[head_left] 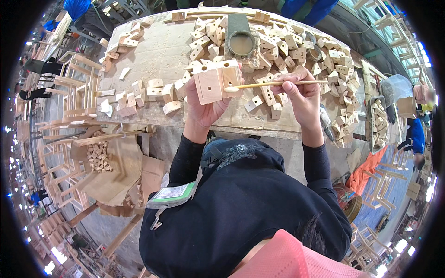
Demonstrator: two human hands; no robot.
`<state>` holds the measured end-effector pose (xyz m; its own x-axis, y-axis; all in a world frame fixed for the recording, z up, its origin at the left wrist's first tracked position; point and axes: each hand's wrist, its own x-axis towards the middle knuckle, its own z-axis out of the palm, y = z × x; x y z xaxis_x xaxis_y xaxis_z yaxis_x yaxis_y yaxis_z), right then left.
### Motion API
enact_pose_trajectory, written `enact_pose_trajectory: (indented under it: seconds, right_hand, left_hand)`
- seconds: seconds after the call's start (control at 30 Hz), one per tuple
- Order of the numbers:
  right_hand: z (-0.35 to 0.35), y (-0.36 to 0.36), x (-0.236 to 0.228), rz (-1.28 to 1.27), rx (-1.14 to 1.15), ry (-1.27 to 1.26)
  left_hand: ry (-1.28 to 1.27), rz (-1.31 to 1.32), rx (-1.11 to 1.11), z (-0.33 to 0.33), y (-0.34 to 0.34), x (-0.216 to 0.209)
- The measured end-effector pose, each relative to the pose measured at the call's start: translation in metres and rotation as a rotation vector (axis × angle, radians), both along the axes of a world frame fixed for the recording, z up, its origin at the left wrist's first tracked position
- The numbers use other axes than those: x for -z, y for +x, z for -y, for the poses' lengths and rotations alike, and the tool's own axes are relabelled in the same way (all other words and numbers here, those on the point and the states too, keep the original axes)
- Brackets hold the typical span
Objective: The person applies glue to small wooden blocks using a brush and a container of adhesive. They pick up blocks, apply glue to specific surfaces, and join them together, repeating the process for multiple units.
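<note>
My left hand [208, 109] is closed around pale wooden blocks [207, 85] with drilled holes, held up side by side above the table's near edge. In my right hand [299, 90] a thin wooden stick [259, 85] is pinched between thumb and fingers. The stick points left, and its pale, coated tip touches the face of the right-hand block beside a hole. Beyond the blocks stands a dark container [238, 28] with a round opening that shows a cloudy tan liquid [241, 45].
Many loose drilled blocks [340, 69] cover the right and back of the wooden table [162, 51]. A crate of blocks [378, 120] stands at the right. Chair frames [76, 88] are stacked on the left, near a cardboard box [116, 180] holding blocks. Other people [412, 134] are in the distance.
</note>
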<state>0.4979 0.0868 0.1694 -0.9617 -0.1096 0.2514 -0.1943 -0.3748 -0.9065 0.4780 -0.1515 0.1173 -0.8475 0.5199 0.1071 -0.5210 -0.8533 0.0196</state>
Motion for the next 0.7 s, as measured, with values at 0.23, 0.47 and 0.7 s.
enact_pose_trajectory:
  seconds: [0.23, 0.47, 0.7]
  right_hand:
    - [0.005, 0.011, -0.003, 0.0, 0.14, -0.175]
    - [0.03, 0.025, -0.004, -0.188, 0.278, -0.039]
    - [0.036, 0.027, 0.001, -0.274, 0.351, 0.001]
  left_hand:
    - [-1.016, -0.355, -0.746, -0.01, 0.006, -0.017]
    - [-1.363, -0.678, -1.103, -0.019, 0.008, -0.041]
    - [-1.386, -0.657, -1.172, -0.021, 0.005, -0.038]
